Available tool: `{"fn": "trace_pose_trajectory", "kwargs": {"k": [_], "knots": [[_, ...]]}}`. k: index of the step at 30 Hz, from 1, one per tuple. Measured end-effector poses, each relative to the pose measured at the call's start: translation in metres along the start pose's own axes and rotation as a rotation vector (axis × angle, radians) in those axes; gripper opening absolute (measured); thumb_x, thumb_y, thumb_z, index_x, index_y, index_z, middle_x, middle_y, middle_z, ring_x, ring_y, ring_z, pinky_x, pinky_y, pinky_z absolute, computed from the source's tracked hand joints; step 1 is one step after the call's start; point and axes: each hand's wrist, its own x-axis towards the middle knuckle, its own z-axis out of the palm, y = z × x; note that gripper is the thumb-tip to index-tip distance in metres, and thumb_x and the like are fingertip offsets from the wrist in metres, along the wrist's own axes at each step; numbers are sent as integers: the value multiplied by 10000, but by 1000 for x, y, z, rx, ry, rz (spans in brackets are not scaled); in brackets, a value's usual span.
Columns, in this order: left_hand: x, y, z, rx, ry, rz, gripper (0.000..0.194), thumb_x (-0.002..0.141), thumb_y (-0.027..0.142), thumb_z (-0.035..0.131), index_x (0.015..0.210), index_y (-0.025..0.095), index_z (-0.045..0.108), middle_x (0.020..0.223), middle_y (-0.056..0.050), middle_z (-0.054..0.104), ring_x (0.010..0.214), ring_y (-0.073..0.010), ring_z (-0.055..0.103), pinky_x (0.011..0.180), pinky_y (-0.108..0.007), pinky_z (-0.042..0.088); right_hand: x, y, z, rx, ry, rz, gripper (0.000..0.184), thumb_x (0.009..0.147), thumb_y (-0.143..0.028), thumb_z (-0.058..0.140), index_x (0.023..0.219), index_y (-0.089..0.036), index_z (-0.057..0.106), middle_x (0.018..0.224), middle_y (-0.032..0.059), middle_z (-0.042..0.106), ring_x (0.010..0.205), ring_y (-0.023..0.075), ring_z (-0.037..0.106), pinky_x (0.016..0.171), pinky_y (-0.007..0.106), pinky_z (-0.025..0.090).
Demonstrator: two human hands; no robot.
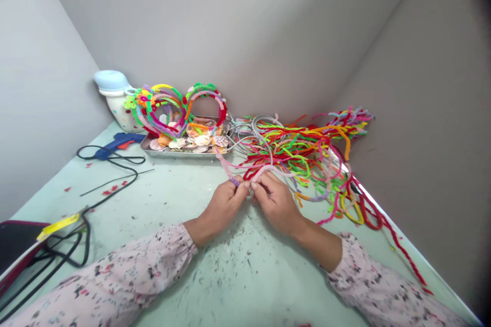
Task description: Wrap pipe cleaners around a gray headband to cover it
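Note:
My left hand [224, 199] and my right hand [278, 202] meet over the middle of the table, fingertips nearly touching. Both are closed in a pinch on a fuzzy pipe cleaner [263, 169] in pink and purple. Its purple part shows at the left fingers, while a pale pink length arches over the right fingers. One pink end points up and left toward the tray. The exact spot between the fingertips is hidden. Just behind the hands lies a heap of multicoloured pipe cleaners [291, 148].
A metal tray [184, 154] of seashells [201, 140] stands at the back, with pipe-cleaner-wrapped hoops [164, 112] on it. Left of it are a blue glue gun [115, 145] with a black cord [132, 181] and a blue-lidded white container [118, 102]. Walls enclose the table [245, 276].

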Motion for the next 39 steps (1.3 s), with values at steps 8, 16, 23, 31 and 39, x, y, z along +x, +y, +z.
{"fn": "trace_pose_trajectory", "kwargs": {"k": [8, 16, 23, 31, 39], "knots": [[3, -3, 0, -156, -4, -83, 365, 878, 446, 463, 650, 164, 500, 540, 44, 443, 465, -86, 401, 456, -219, 309, -4, 3, 4, -78, 157, -92, 46, 878, -249, 561, 852, -211, 560, 805, 26, 574, 727, 155, 538, 672, 282, 452], [4, 3, 0, -296, 9, -165, 395, 835, 481, 491, 611, 156, 501, 494, 51, 443, 398, -61, 364, 404, -202, 262, -5, 9, 6, -77, 219, -147, 51, 845, -245, 607, 856, -233, 558, 823, 22, 635, 774, 164, 605, 694, 294, 509], [7, 0, -1, -348, 22, -213, 390, 813, 481, 502, 606, 151, 525, 487, 53, 458, 375, -53, 369, 395, -198, 263, -3, 8, 4, -21, 176, -255, 102, 857, -175, 554, 907, -252, 598, 904, 41, 637, 918, 187, 598, 825, 358, 502], [7, 0, -2, -386, 3, -232, 388, 812, 475, 513, 604, 147, 522, 467, 56, 448, 359, -45, 359, 381, -193, 237, -2, 9, 3, -41, 184, -277, 139, 873, -162, 542, 934, -253, 626, 924, 49, 631, 910, 183, 603, 821, 347, 507], [6, -1, -2, -394, -8, -225, 396, 818, 472, 515, 599, 143, 523, 467, 51, 455, 353, -41, 358, 376, -191, 231, -3, 10, 2, -38, 199, -293, 177, 877, -155, 548, 979, -263, 644, 959, 47, 632, 931, 178, 611, 831, 339, 510]]}}
